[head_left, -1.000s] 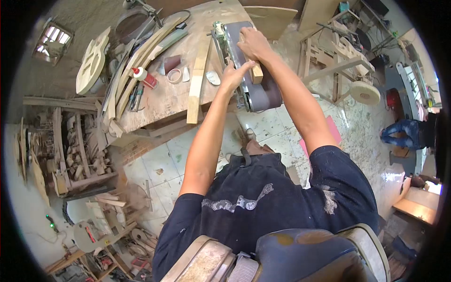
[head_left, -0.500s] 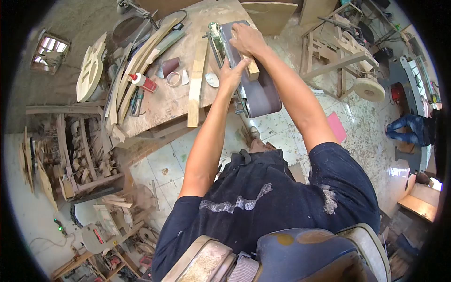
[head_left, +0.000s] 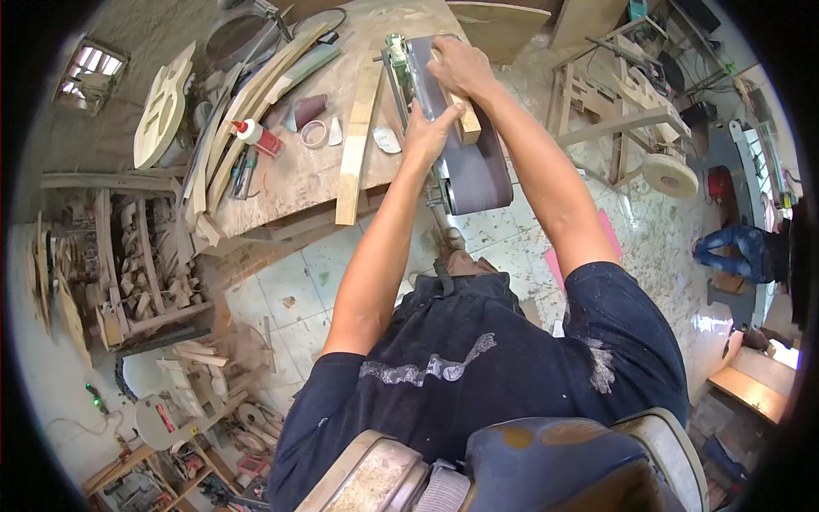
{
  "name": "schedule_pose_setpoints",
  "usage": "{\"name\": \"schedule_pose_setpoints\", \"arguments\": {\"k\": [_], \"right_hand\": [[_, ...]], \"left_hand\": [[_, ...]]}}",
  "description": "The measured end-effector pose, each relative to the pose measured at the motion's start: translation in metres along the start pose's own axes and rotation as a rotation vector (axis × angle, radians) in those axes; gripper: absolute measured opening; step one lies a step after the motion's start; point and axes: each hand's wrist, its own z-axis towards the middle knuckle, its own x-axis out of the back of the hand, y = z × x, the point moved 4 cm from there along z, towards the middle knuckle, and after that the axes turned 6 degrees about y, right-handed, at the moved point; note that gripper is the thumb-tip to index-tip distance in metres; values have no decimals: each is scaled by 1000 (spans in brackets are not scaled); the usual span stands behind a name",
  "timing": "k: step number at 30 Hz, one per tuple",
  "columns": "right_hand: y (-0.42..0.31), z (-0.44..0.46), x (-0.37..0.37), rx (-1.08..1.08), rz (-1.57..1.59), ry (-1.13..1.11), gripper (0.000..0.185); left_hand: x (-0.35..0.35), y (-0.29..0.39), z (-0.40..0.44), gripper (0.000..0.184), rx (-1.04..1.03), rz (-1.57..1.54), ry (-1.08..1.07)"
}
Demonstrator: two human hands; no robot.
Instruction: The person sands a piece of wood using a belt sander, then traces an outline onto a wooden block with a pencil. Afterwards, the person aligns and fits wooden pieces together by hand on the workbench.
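A small wooden block (head_left: 468, 130) lies lengthwise on the dark abrasive belt of a belt sander (head_left: 479, 186). My right hand (head_left: 461, 68) is closed over the block's far end, with the fingers curled down. At the block's left side is my left hand (head_left: 428, 135), its thumb laid against the wood and its other fingers partly hidden beside the sander's metal edge. The block's underside and the far part under my right hand are hidden. A long wooden strip (head_left: 357, 145) lies on the workbench (head_left: 290, 192) left of the sander.
A red glue bottle (head_left: 260, 139), a tape roll (head_left: 314, 134) and curved wooden strips (head_left: 256, 102) lie on the bench's left. A wooden frame (head_left: 614, 119) stands at right. Wood scraps (head_left: 149, 264) fill a rack at left. Another person's legs (head_left: 734, 250) show far right.
Both hands and the block have shifted slightly to the right along with a small turn of the view. My grip on the block looks the same.
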Motion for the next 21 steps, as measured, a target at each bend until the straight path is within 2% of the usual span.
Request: {"name": "schedule_pose_setpoints", "arguments": {"k": [3,5,14,17,21], "right_hand": [[0,0,-1,8,7,9,41],[-2,-1,0,-2,-10,-7,41],[-1,-4,1,24,-46,-18,40],[-2,-6,3,31,-50,-18,39],[2,-8,3,28,-40,-15,41]], "left_hand": [[1,-1,0,118,-33,19,41],[1,-2,-1,102,-93,46,110],[-1,2,-7,111,-103,-32,50],[-1,-1,-9,111,-103,78,150],[-2,3,-13,112,-108,28,116]]}}
